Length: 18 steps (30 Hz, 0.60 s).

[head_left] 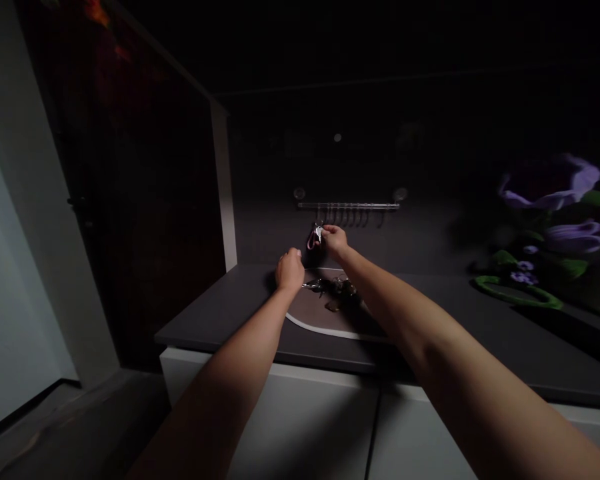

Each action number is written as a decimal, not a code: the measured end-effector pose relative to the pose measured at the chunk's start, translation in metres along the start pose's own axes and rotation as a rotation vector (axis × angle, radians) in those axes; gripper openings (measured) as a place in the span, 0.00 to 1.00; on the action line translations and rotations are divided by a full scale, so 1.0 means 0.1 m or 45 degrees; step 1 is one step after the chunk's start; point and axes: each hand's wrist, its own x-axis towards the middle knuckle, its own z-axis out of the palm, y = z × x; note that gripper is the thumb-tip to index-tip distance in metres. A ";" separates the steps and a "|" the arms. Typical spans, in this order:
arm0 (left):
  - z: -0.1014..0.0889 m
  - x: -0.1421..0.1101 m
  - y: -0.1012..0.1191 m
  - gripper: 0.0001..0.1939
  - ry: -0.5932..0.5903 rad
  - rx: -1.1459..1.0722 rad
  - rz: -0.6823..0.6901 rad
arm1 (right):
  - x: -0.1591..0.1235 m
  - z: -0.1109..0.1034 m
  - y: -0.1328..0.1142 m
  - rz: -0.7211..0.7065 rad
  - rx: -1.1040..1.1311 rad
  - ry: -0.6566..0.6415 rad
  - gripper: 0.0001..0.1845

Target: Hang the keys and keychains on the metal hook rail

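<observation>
My right hand [336, 240] is closed, fingertips pinching a bunch of keys [319, 233] just below the left end of a rail with hooks [350, 206]. A dark pinkish loop [311, 239] hangs beside those keys; whether the bunch rests on a hook is too dark to tell. Lower and to the left, my left hand [289, 269] is curled closed over the left edge of a brownish mat with a white rim [310, 327]. Its fingers face away, so anything inside is hidden. More keys [314, 285] and small metallic items [344, 285] lie on the mat.
The mat lies on a dark countertop [205, 310] above white cabinet doors [310, 420]. On the right stand large purple flowers [550, 183] and a green ring-shaped base [517, 293]. A dark door [145, 180] is at left. The light is dim.
</observation>
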 end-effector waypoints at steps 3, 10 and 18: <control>0.01 0.01 -0.02 0.14 -0.011 -0.022 0.034 | -0.09 -0.07 -0.04 0.146 0.058 0.016 0.12; 0.04 0.02 -0.07 0.13 -0.039 -0.065 0.138 | -0.42 -0.27 -0.22 0.292 0.035 -0.076 0.13; 0.09 -0.02 -0.09 0.08 -0.135 -0.061 0.331 | -0.82 -0.56 -0.29 0.154 -0.180 -0.244 0.06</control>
